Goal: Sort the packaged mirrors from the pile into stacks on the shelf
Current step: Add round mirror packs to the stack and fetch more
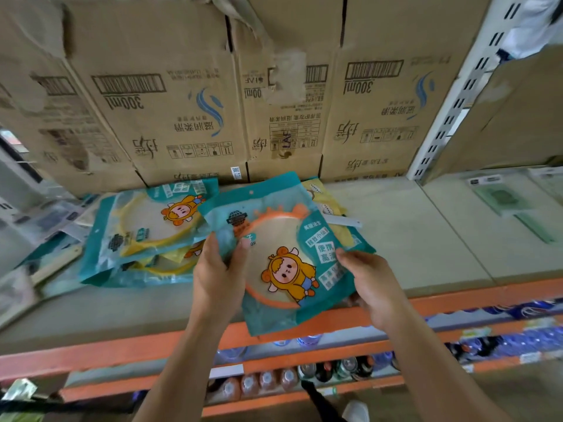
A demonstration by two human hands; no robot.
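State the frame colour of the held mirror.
The held mirror's frame is orange; head view shows it best.

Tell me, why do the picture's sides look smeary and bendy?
Head view: the wide lens bends the orange shelf rail and cardboard boxes; the left and right borders are blurred; the mirror pack in the left hand and right hand is sharp.

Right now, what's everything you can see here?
held mirror pack: one, teal with orange rim, above the shelf's front edge
stacked mirror packs: several, teal with yellow rims, shelf left
yellow pack: at least one, behind the held pack
cardboard boxes: several, brown, back of shelf
shelf: one, beige with orange edge
bottles: many, mixed colours, lower shelves
left hand: grips the pack's left side
right hand: grips its right side
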